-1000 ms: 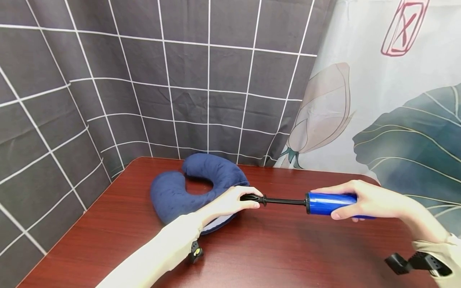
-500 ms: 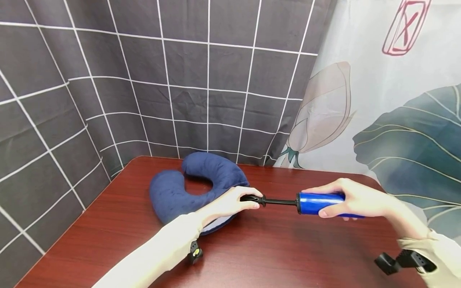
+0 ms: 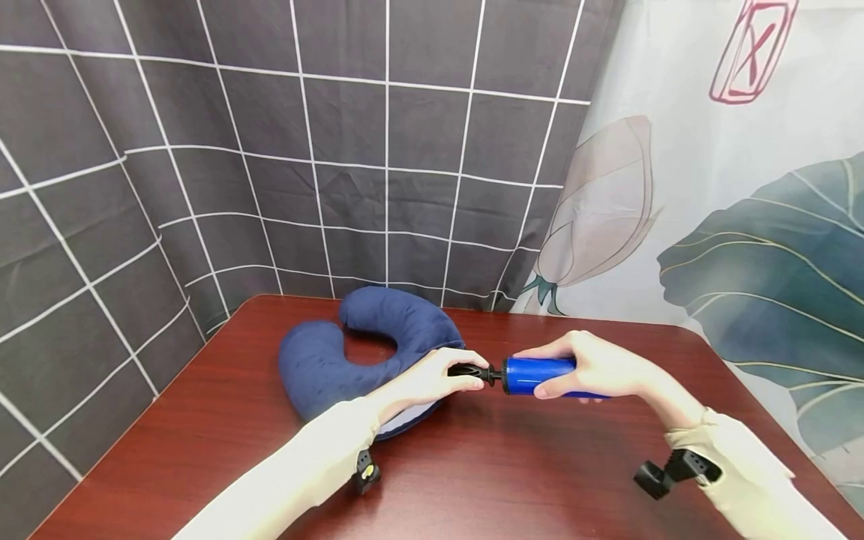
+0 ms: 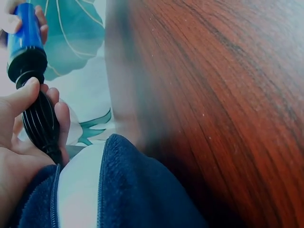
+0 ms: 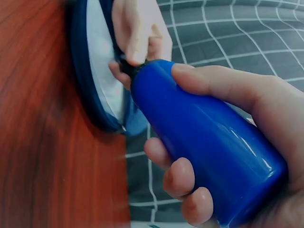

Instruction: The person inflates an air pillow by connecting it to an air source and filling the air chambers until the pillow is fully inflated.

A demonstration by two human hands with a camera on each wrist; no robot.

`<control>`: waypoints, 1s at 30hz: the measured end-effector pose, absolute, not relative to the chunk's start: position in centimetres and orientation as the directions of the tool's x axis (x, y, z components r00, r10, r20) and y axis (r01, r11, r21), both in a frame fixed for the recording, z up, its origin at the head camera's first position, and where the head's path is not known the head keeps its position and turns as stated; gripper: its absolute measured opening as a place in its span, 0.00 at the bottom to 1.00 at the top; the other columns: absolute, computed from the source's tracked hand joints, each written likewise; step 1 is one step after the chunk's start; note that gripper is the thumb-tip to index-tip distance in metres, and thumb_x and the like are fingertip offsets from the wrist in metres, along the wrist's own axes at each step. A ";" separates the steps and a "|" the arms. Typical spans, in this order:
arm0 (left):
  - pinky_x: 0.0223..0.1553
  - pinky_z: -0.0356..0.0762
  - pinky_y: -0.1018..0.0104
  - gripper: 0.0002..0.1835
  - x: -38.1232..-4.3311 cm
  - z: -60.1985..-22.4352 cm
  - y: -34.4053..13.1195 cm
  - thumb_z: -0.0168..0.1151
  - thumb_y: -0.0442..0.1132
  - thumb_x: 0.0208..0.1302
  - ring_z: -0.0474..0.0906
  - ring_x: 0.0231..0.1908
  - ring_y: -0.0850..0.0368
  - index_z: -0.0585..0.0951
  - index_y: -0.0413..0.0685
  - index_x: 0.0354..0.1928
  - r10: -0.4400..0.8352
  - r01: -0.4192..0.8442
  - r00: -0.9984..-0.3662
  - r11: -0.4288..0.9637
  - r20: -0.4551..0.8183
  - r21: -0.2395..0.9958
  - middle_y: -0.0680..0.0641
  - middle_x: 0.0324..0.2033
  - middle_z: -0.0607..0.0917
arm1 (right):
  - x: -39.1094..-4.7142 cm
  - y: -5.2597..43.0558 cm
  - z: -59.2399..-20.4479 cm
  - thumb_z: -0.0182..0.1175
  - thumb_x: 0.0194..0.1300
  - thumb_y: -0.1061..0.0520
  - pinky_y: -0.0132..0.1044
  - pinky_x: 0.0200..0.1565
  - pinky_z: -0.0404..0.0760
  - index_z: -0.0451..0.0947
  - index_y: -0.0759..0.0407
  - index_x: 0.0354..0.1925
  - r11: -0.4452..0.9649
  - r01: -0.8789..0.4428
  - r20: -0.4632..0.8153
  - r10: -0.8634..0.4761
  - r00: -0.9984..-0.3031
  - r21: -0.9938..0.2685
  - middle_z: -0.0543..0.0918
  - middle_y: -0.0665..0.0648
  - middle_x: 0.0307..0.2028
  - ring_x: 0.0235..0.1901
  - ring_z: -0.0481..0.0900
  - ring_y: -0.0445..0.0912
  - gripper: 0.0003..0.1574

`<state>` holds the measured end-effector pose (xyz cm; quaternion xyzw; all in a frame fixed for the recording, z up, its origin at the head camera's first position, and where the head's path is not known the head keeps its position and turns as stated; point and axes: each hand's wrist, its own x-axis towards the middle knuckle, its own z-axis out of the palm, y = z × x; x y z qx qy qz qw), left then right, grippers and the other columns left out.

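My right hand (image 3: 597,366) grips the blue barrel of a hand air pump (image 5: 204,137), with fingers and thumb curled round it. My left hand (image 3: 428,380) holds the pump's black ribbed end (image 4: 40,121) between thumb and fingers. In the head view the barrel's end lies close to that black end, and hardly any rod shows between them. A navy U-shaped neck pillow (image 3: 320,367) lies under and beside the left hand. Its zip stands open over a white inner part (image 4: 83,180). In the left wrist view the black end's tip goes down beside the zip edge; where it ends is hidden.
Everything is over a reddish-brown wooden table (image 3: 513,472). A dark grid-patterned curtain (image 3: 351,187) hangs at the back and left, and a white curtain with a flower and leaf print (image 3: 607,202) at the right. Both wrists carry black camera mounts (image 3: 675,472).
My right hand has slid the blue barrel leftward toward the left hand, so the black rod between has gone from long to nearly hidden. The left hand and pillow have stayed in place.
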<state>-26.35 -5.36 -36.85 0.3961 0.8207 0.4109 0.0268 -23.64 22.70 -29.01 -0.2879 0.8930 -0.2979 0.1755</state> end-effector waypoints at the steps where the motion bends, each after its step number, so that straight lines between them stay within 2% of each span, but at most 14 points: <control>1: 0.50 0.73 0.72 0.15 -26.3 -36.8 -5.4 0.64 0.43 0.66 0.76 0.42 0.62 0.82 0.47 0.53 0.669 0.625 -0.689 0.353 0.279 0.696 0.48 0.43 0.87 | -23.8 22.3 -29.2 0.69 0.60 0.45 0.43 0.20 0.80 0.75 0.45 0.65 0.655 -0.413 -0.140 -0.622 -0.771 -0.632 0.84 0.59 0.45 0.19 0.80 0.46 0.34; 10: 0.50 0.73 0.72 0.15 -26.3 -36.4 -5.3 0.64 0.43 0.66 0.78 0.42 0.61 0.83 0.49 0.53 0.667 0.634 -0.689 0.367 0.283 0.680 0.49 0.44 0.88 | -23.9 22.0 -29.0 0.69 0.61 0.46 0.43 0.21 0.80 0.74 0.47 0.65 0.650 -0.435 -0.130 -0.635 -0.762 -0.623 0.83 0.61 0.46 0.19 0.80 0.47 0.35; 19: 0.47 0.72 0.72 0.13 -26.4 -36.0 -5.3 0.63 0.43 0.67 0.76 0.40 0.64 0.83 0.49 0.51 0.671 0.629 -0.690 0.372 0.270 0.682 0.50 0.41 0.88 | -23.3 24.0 -27.5 0.69 0.60 0.43 0.42 0.21 0.80 0.72 0.40 0.66 0.680 -0.438 -0.155 -0.626 -0.764 -0.588 0.83 0.57 0.43 0.17 0.78 0.42 0.36; 30: 0.47 0.71 0.74 0.13 -26.3 -35.8 -5.4 0.64 0.44 0.66 0.76 0.40 0.65 0.84 0.51 0.50 0.661 0.631 -0.699 0.392 0.272 0.670 0.52 0.41 0.88 | -22.0 28.4 -26.0 0.67 0.63 0.50 0.39 0.22 0.80 0.68 0.45 0.69 0.673 -0.396 -0.187 -0.622 -0.760 -0.625 0.81 0.62 0.47 0.23 0.81 0.41 0.38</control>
